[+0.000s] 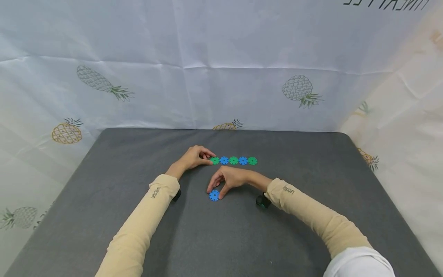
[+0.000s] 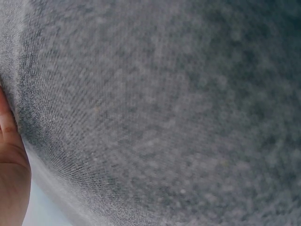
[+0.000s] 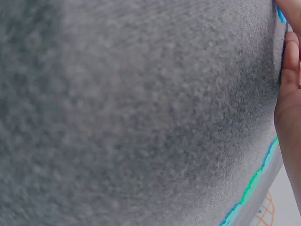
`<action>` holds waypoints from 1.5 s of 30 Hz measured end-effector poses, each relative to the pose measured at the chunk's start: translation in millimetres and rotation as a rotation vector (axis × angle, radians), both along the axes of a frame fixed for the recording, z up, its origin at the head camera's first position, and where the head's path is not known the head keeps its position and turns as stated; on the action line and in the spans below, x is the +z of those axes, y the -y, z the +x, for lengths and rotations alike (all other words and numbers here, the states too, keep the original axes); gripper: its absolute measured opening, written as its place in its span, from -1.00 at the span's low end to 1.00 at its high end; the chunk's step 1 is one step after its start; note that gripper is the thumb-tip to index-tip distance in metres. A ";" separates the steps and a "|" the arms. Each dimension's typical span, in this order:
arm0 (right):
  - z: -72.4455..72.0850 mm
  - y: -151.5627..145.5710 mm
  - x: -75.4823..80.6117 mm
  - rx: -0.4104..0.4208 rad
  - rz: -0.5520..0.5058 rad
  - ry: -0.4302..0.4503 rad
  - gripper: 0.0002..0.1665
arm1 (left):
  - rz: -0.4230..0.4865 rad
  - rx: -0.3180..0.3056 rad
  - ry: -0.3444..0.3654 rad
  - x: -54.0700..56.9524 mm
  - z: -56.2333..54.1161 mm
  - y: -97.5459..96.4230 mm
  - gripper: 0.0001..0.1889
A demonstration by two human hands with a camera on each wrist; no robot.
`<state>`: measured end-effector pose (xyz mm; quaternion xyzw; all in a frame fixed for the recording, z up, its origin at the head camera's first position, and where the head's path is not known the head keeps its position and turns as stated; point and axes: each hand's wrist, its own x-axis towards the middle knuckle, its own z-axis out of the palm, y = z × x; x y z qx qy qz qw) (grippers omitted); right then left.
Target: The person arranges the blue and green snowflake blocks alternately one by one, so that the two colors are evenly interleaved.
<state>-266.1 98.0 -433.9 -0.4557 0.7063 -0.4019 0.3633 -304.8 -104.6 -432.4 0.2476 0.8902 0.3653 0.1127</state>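
Note:
A row of flat notched discs, green and blue by turns, lies on the grey table; in the head view they sit edge to edge. At its left end is a green disc point(image 1: 215, 161), its left edge between the thumb and fingers of my left hand point(image 1: 192, 157). Nearer to me, my right hand point(image 1: 232, 177) holds a separate blue disc point(image 1: 214, 195) by its edges, thumb on the right and fingers on the left. The left wrist view shows only part of the left hand point(image 2: 13, 165), with no disc visible.
The row continues rightward through a blue disc point(image 1: 224, 160) to a green disc point(image 1: 252, 161) at its right end. Grey cloth covers the table point(image 1: 294, 161). Behind it hangs a white curtain point(image 1: 207, 96) with pineapple prints.

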 end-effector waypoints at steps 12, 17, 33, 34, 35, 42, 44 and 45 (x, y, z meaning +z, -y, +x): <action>6.1 0.9 0.4 -0.026 -0.017 -0.095 -0.64 | -0.010 0.012 0.000 -2.8 -2.2 -0.4 -0.70; 9.2 -1.4 -2.5 -0.057 -0.020 -0.175 -0.66 | -0.001 0.008 0.000 -2.8 -1.7 0.1 -0.70; 14.2 -3.4 -6.9 -0.069 -0.046 -0.345 -0.65 | 0.002 -0.005 -0.031 -3.3 -0.8 1.8 -0.70; 14.9 -3.5 -7.2 -0.076 -0.054 -0.361 -0.66 | 0.002 -0.005 -0.036 -3.5 -0.6 1.9 -0.70; 15.6 -3.8 -7.3 -0.082 -0.063 -0.373 -0.66 | 0.002 -0.004 -0.039 -3.9 -0.4 1.9 -0.70; 18.9 -9.8 -8.0 -0.162 -0.153 -0.301 -0.67 | 0.000 -0.006 -0.038 -6.0 0.2 0.7 -0.69; 20.4 -12.1 -7.8 -0.203 -0.178 -0.275 -0.67 | 0.002 -0.004 -0.034 -5.1 0.2 0.4 -0.69; 21.5 -13.3 -7.3 -0.225 -0.192 -0.265 -0.67 | 0.004 -0.004 -0.032 -4.7 0.3 0.3 -0.69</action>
